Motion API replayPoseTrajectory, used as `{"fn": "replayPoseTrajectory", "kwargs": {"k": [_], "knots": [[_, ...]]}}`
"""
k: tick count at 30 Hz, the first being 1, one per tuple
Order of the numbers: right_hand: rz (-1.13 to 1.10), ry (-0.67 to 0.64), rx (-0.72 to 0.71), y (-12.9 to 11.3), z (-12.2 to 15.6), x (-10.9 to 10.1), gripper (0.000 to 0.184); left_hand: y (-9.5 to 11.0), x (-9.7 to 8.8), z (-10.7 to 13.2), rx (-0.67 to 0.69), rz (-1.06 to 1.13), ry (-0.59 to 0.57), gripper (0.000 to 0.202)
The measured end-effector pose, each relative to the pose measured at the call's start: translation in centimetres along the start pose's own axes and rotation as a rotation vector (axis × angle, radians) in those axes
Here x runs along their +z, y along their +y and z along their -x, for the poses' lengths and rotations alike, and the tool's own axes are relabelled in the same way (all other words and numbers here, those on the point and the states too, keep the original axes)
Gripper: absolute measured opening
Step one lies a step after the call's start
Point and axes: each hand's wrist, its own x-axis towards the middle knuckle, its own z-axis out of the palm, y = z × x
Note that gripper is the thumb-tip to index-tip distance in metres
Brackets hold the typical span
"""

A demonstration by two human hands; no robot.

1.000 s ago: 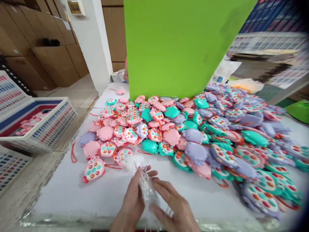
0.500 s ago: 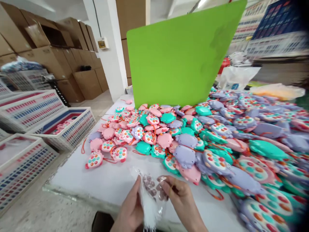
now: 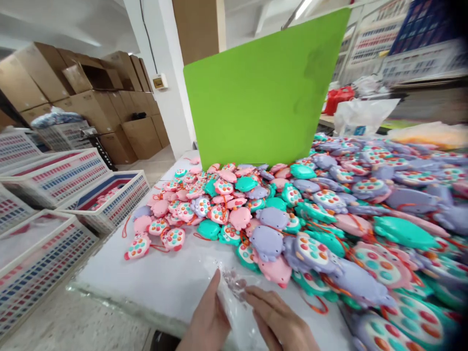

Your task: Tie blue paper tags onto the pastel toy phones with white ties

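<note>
In the lower middle of the head view, a stack of clear plastic bags (image 3: pixel 234 307) is between my two hands. My left hand (image 3: pixel 208 314) is closed around its left side, with the thumb pointing up along the edge. My right hand (image 3: pixel 280 319) lies against the right side of the bags, its fingers stretched out and the fingertips touching the film. Past the hands spreads a heap of animal-shaped plastic toys (image 3: pixel 268 242) in pink, teal and lilac, with coloured dots and orange cords. A pink toy (image 3: pixel 276 270) lies nearest the right fingertips.
A green board (image 3: pixel 256 102) stands upright behind the heap. The white tabletop (image 3: pixel 161 282) ends at a front edge left of my hands. White crates (image 3: pixel 120 209) with coloured slats stand on the floor at left, cardboard boxes (image 3: pixel 141 136) behind. A white bag (image 3: pixel 365 117) sits at back right.
My right fingers have gone from pinching the bag's upper right edge to lying stretched along its side. The left hand keeps its hold. The view has shifted slightly.
</note>
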Motion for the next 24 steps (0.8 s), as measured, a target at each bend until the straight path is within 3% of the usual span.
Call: {"fn": "replayPoseTrajectory", "kwargs": {"k": [7, 12, 17, 21, 24], "knots": [[0.151, -0.164, 0.217, -0.8, 0.3, 2.5, 0.032, -0.6, -0.1, 0.7, -0.043, 0.036, -0.090, 0.028], [0.170, -0.236, 0.303, -2.4, -0.6, 4.0, 0.025, 0.9, -0.5, 1.2, -0.093, 0.001, -0.004, 0.028], [0.177, -0.182, 0.258, -3.8, -2.6, 6.6, 0.035, 3.1, -1.8, 0.9, -0.013, -0.059, 0.104, 0.028], [0.184, -0.195, 0.237, -4.6, -4.0, 8.1, 0.017, 4.2, -3.8, 0.5, -0.002, 0.026, 0.069, 0.030], [0.189, -0.251, 0.265, -5.1, -4.7, 8.7, 0.016, 4.5, -4.7, 0.5, -0.008, 0.075, 0.014, 0.028]]}}
